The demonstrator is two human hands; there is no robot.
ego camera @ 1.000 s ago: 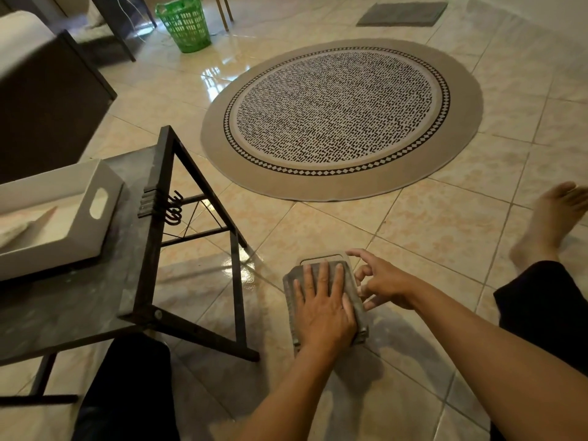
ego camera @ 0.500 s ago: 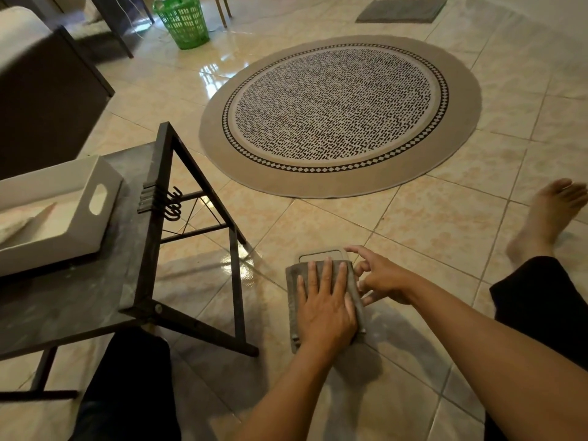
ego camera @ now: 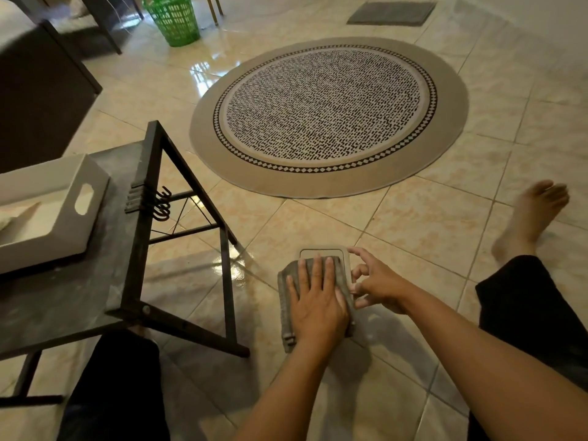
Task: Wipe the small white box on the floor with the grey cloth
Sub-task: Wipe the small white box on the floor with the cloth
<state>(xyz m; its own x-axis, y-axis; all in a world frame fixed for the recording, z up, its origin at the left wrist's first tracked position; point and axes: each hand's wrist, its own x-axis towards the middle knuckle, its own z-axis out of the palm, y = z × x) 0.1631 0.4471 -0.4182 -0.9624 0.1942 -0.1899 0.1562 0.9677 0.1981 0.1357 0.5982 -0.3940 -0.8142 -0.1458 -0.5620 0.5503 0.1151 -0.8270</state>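
The small white box (ego camera: 321,253) lies flat on the tiled floor in front of me. Only its far end shows, because the grey cloth (ego camera: 285,283) is spread over most of it. My left hand (ego camera: 315,300) presses palm-down on the cloth with fingers stretched toward the far end. My right hand (ego camera: 378,281) pinches the box's right edge with its fingertips.
A low dark table (ego camera: 63,297) with black metal legs stands at my left and carries a white tray (ego camera: 92,192). A round patterned rug (ego camera: 327,113) lies beyond the box. My bare foot (ego camera: 534,218) rests at right. A green basket (ego camera: 173,17) stands far back.
My left hand has slid the cloth a little toward me, so slightly more of the box's far end shows. My right hand stays on the box's edge.
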